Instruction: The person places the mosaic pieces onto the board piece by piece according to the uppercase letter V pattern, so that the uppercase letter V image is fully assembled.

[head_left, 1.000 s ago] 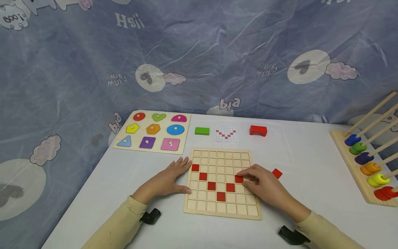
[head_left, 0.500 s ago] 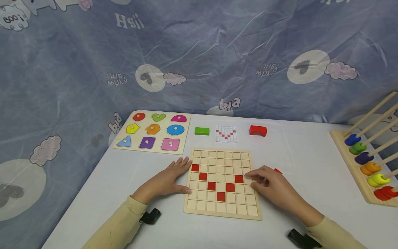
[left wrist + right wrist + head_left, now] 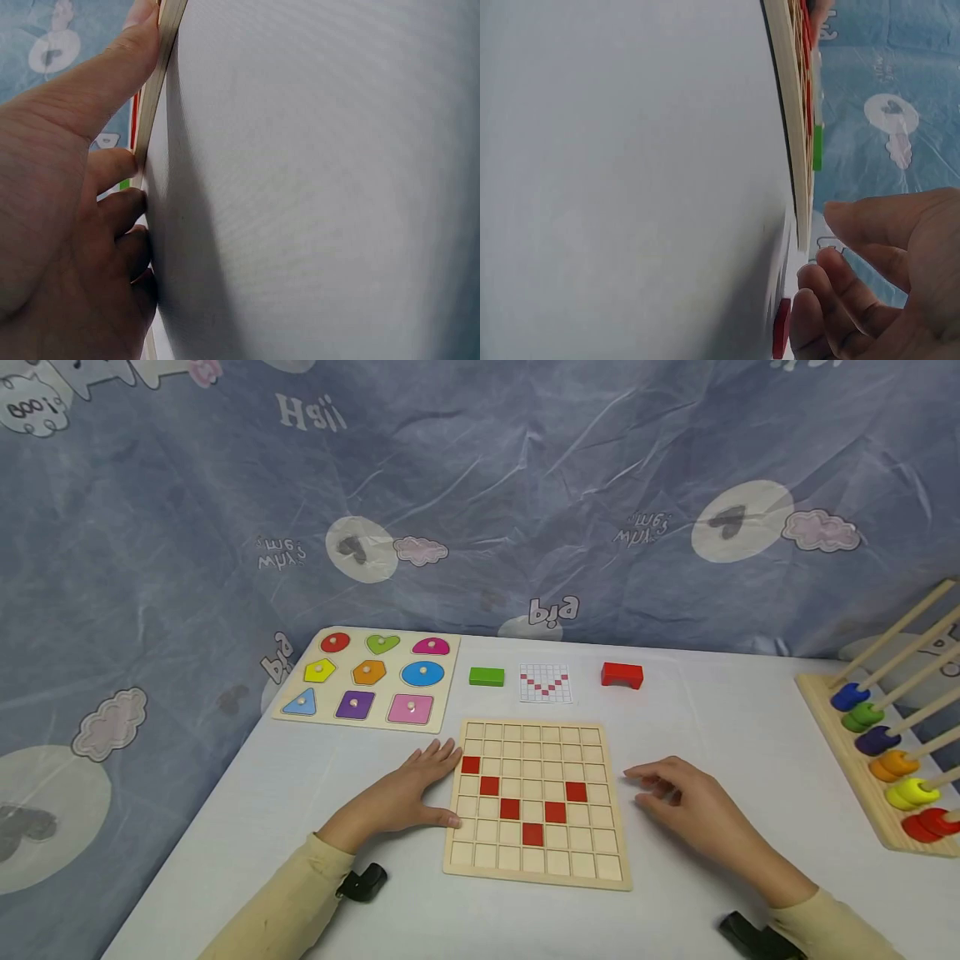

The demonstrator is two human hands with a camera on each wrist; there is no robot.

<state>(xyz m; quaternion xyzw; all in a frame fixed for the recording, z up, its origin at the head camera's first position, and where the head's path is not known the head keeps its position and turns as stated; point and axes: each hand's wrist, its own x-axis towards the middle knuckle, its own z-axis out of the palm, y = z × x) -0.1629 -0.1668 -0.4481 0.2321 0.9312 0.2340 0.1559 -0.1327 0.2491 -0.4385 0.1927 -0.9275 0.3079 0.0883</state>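
A wooden grid board (image 3: 536,867) lies flat on the white table, with several red square tiles (image 3: 532,834) in its cells forming a lopsided V. My left hand (image 3: 401,789) rests at the board's left edge, fingers spread and thumb on the rim. Just right of the board, my right hand (image 3: 693,802) hovers over the table with fingers loosely bent and nothing between thumb and fingertips. A loose red tile (image 3: 781,328) shows below those fingers in the right wrist view; in the head view the hand hides it.
Behind the board lie a green block (image 3: 487,677), a printed pattern card (image 3: 546,683) and a red arch block (image 3: 622,675). A knobbed shape puzzle (image 3: 375,721) is at back left. A wooden stand (image 3: 847,760) with pegs and coloured rings occupies the right side.
My right hand has moved right, from the tile at the board's right part to beyond the board's edge, covering the loose red tile. The left hand has stayed put.
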